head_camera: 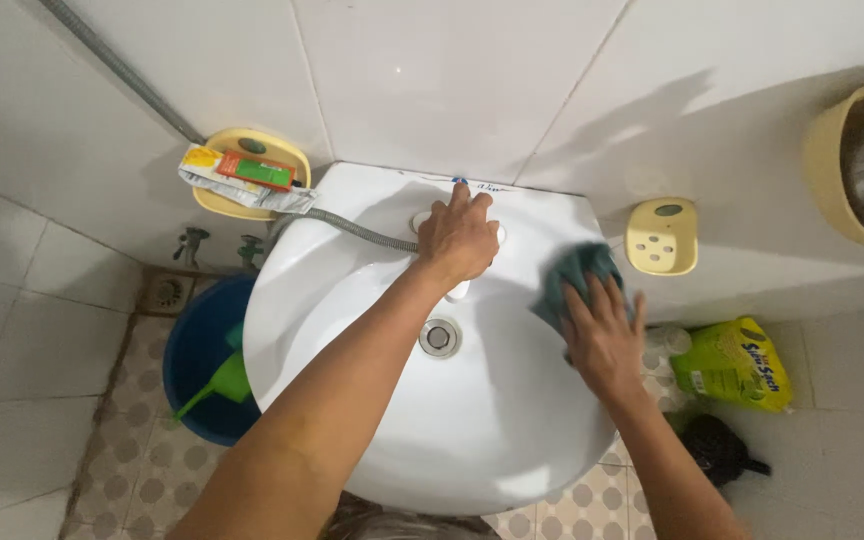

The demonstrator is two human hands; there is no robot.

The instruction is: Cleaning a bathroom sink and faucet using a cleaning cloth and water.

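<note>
A white wall-mounted washbasin (352,300) fills the middle of the view, with a metal drain (439,337) at its bottom. My left hand (457,238) is closed over the white tap at the back of the basin. My right hand (604,332) presses a teal cloth (574,270) flat against the basin's right inner wall. The tap itself is mostly hidden under my left hand.
A yellow wall dish (252,175) at the left holds a toothpaste tube, and a grey hose (352,228) runs past it. A yellow soap holder (661,237) hangs at the right. A blue bucket (197,350) with a green scoop, a yellow bag (732,365) and a dark scrubber (717,447) sit on the floor.
</note>
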